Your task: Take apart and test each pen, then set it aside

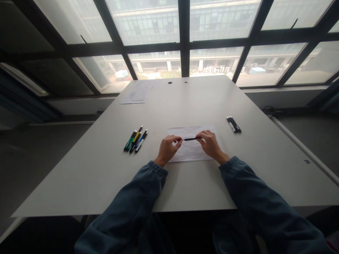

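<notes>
- My left hand (168, 148): pinching black pen's (190, 139) thin end
- My right hand (211, 144): grasping its other end, above paper (189, 152)
- Step, apparently: two-handed pen handling
- Next move: steadiness needed, I judge

Lit from the far side by daylight through the windows (184, 38). Washed almost to white in the panes, with hazy glare over the building outside (214, 23). Evenly pale grey across the table (90, 173), dim over the floor (312, 130) at both sides, nearly black beneath the near edge. Faintly shadowed between the sleeves (140, 190), backlit and dull themselves. Stretched and slanting toward the corners. Slightly soft overall, with fine detail lost on the thin black pen (189, 139).
</notes>
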The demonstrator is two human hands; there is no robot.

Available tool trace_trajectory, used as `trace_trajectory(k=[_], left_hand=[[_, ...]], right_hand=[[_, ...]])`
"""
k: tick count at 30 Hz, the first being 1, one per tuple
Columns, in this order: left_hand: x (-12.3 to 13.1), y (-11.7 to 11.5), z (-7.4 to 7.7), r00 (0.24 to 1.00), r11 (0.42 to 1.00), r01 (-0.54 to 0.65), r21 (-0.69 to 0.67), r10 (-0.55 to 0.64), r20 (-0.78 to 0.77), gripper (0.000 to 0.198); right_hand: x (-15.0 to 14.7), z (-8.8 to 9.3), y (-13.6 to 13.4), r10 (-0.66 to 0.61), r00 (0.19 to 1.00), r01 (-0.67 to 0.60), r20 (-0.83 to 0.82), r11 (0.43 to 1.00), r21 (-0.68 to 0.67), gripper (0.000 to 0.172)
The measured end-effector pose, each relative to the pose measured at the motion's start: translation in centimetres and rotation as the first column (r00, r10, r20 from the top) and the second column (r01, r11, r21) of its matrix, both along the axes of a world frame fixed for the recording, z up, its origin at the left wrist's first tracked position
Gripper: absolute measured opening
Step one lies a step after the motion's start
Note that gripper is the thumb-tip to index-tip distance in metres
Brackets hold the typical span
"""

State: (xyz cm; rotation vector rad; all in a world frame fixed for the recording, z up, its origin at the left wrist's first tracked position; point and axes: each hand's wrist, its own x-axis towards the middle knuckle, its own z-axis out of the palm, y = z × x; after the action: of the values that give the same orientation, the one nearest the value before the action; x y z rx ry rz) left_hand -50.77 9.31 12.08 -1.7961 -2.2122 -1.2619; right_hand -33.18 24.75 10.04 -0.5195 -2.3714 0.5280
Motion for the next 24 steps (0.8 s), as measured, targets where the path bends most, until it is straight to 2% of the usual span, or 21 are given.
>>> trace_trajectory(k=[16, 24], left_hand=[[-0.1, 0.05, -0.22, 0.999, 1.0, 0.02, 0.015, -0.021, 0.035, 0.013], [-0.11, 0.16, -0.28, 0.988, 0.994, 0.09, 0.056, -0.096, 0.122, 0.018]], right_hand=[[-0.04, 0.42, -0.46, 0.018, 1.0, -0.017, -0.024, 1.0, 0.018, 0.009], [-0.07, 0.45, -0.6, 0.035, 0.998, -0.035, -0.046, 0.999, 0.004, 0.01]])
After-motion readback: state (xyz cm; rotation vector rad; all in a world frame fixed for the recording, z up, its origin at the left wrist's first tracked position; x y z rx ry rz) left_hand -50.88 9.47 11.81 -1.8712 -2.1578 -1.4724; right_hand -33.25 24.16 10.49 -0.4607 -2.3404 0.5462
